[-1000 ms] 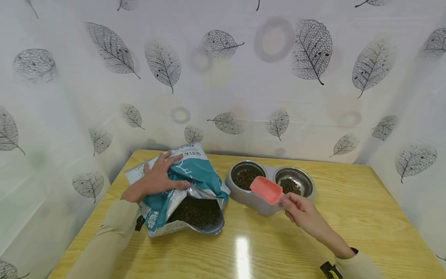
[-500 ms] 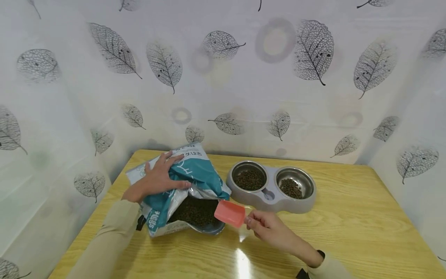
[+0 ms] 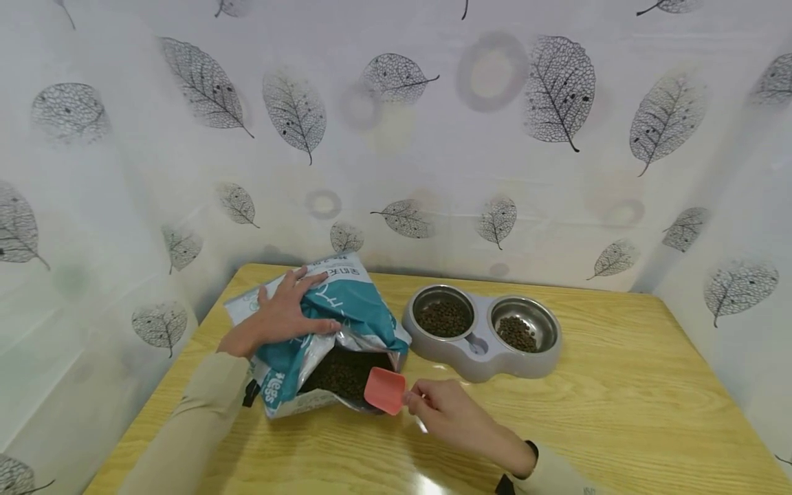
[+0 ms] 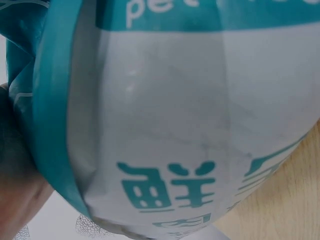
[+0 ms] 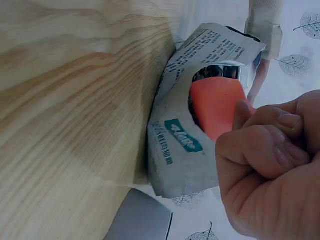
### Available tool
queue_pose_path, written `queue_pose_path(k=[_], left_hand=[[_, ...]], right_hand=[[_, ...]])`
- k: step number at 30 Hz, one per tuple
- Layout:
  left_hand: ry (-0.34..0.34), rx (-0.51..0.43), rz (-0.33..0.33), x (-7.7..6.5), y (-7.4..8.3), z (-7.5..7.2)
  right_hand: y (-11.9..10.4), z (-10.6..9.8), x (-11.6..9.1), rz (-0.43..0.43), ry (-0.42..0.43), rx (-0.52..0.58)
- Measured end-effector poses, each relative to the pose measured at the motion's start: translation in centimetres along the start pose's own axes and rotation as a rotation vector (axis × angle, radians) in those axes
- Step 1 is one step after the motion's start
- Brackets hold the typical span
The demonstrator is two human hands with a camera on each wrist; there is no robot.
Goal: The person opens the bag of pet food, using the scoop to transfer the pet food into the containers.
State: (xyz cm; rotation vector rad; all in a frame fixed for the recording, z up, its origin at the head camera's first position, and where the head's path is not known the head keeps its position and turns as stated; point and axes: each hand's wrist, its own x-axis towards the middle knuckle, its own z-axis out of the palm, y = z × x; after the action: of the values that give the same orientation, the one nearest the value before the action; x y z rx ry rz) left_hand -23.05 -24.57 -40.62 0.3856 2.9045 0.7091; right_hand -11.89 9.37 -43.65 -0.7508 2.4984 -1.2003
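A teal and white pet food bag (image 3: 355, 299) lies on its side, its mouth toward me and brown kibble (image 3: 337, 379) showing inside. My left hand (image 3: 281, 316) rests on top of the bag with fingers spread. My right hand (image 3: 454, 416) grips the handle of a coral-red scoop (image 3: 385, 390), which is at the right edge of the bag's mouth. In the right wrist view, the scoop (image 5: 216, 105) covers part of the opening, and the fingers of my right hand (image 5: 272, 155) are curled. The left wrist view is mostly filled by the bag's side (image 4: 165, 110).
A grey double feeder (image 3: 482, 361) stands right of the bag. Its left steel bowl (image 3: 443, 292) holds more kibble than its right bowl (image 3: 538, 316). Leaf-patterned sheeting (image 3: 421, 165) rises behind and beside the wooden table (image 3: 643, 385).
My right hand has carried the scoop left and toward me, from over the feeder to the bag's mouth. My left hand has stayed on the bag.
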Motion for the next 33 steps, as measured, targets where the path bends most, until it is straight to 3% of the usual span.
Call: queue_pose_path(k=[16, 33], left_hand=[[0.001, 0.014, 0.000, 0.2, -0.1, 0.2], [0.004, 0.026, -0.007, 0.1, 0.1, 0.2]], right_hand=[[-0.7, 2.5, 2.5, -0.048, 0.063, -0.094], [-0.1, 4.3, 3.2, 0.008, 0.021, 0.178]])
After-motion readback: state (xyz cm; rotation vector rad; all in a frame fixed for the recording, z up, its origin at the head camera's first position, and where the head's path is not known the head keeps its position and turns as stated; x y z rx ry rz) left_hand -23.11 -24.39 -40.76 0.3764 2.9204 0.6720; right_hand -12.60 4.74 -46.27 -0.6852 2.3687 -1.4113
